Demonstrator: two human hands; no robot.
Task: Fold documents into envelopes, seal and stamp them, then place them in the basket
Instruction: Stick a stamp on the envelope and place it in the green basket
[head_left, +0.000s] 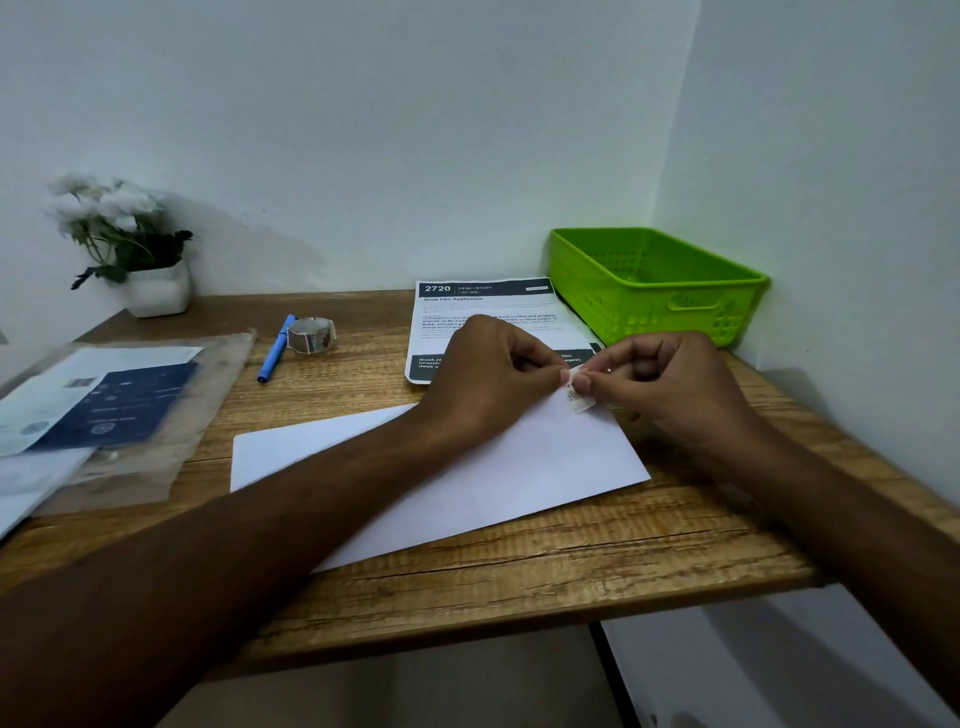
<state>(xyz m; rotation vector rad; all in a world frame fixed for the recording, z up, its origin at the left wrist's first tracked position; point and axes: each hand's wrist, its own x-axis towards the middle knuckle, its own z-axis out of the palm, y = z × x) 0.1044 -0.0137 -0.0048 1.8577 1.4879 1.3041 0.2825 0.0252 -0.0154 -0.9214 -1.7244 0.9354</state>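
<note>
A white envelope (467, 467) lies flat on the wooden desk (519, 571). Over its far right corner both my hands meet on a small stamp (577, 395). My left hand (488, 374) pinches the stamp's upper edge with curled fingers, and my right hand (670, 384) pinches it from the right. The stamp's lower part touches the envelope. Behind my hands lies a printed document (483, 306), partly covered by them. A green plastic basket (660, 286) stands empty in the back right corner.
A roll of stamps (311, 336) and a blue pen (276, 356) lie at the back centre. A clear plastic sleeve with papers and a dark blue card (114, 410) covers the left side. A white pot of flowers (156, 288) stands back left. Walls close the back and right.
</note>
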